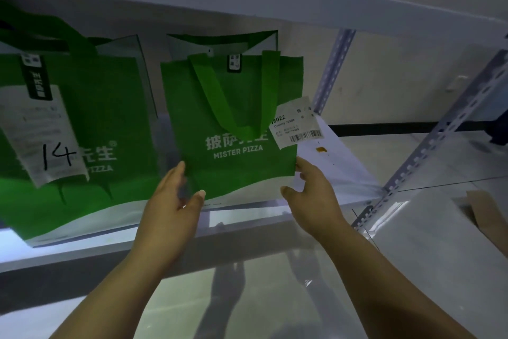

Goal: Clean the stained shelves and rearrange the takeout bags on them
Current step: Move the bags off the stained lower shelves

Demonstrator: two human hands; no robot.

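A green "MISTER PIZZA" takeout bag [233, 107] stands upright on the white shelf [247, 209], with a white delivery label [298, 125] on its right edge. My left hand [173, 206] is at the bag's lower left corner, fingers apart, thumb against its front. My right hand [310, 195] is at the lower right corner, fingers spread and touching the edge. A second, larger green bag [90, 129] stands to the left with a paper slip marked "14" [44, 135]. An orange-brown stain [321, 149] lies on the shelf right of the bag.
Another white shelf [247, 0] runs just above the bags. Perforated metal uprights [428, 146] frame the right end. A brown cardboard piece [486, 212] lies on the tiled floor at right. The lower shelf [247, 297] below is glossy and reflective.
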